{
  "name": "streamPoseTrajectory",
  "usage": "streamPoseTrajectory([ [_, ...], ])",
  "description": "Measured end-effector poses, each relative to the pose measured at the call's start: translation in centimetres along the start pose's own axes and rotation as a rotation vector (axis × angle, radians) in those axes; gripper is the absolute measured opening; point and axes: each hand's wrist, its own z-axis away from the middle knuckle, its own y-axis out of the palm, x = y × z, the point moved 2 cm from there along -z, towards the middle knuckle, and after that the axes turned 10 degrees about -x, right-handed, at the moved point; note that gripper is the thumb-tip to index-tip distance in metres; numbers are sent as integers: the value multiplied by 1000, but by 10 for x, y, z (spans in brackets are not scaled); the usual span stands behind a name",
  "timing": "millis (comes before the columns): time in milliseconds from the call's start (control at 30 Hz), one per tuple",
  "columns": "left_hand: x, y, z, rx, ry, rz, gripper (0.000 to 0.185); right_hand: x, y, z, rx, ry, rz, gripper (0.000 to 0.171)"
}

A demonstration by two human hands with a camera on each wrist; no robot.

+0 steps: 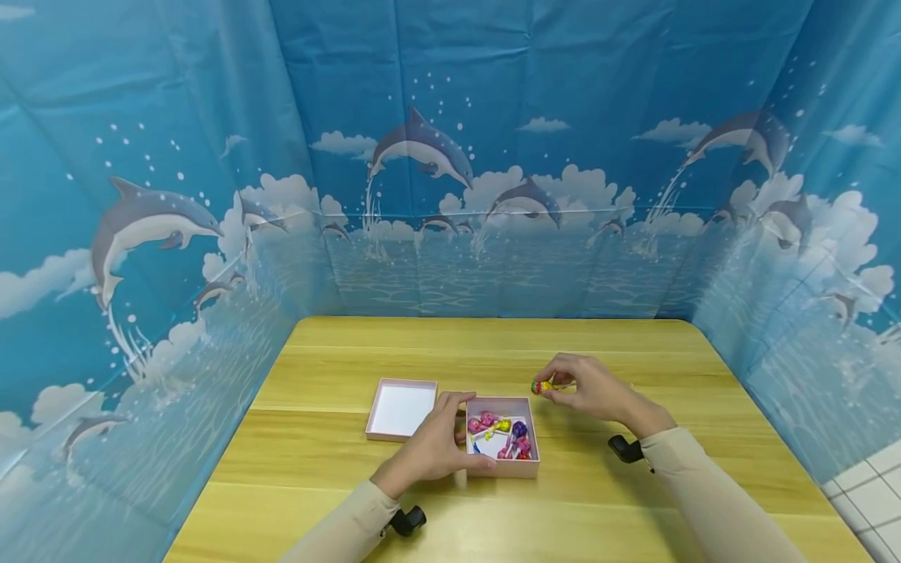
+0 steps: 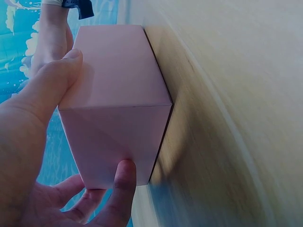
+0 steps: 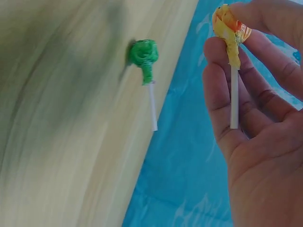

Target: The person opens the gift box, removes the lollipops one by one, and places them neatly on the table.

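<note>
A pink box (image 1: 514, 469) stands uncovered on the table with several wrapped lollipops (image 1: 503, 425) inside, pink, yellow, purple and red. My left hand (image 1: 439, 439) grips it from the left, the thumb along the front wall and the fingers around the side. In the left wrist view the box (image 2: 118, 71) shows plain pink walls. To the right of the box, my right hand (image 1: 587, 387) pinches a yellow-and-orange lollipop (image 3: 227, 28) by its wrapped head; the white stick points back toward the palm. A green lollipop (image 3: 144, 54) lies on the table near that hand.
Left of the box lies its shallow pink lid (image 1: 401, 408), white inside turned up. The wooden table (image 1: 338, 500) ends at a blue dolphin-print curtain (image 1: 436, 266) at the back and both sides. Black cameras (image 1: 408, 520) are worn on both wrists.
</note>
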Motion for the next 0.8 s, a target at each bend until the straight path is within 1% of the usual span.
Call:
streamPoseTrajectory([
  [433,-2,-1,-1,4,-1,0,121,-15,12,1,33,52,23,21],
  [800,-2,-1,0,-2,2,-24,121,-21,23,0,22,32,38,17],
])
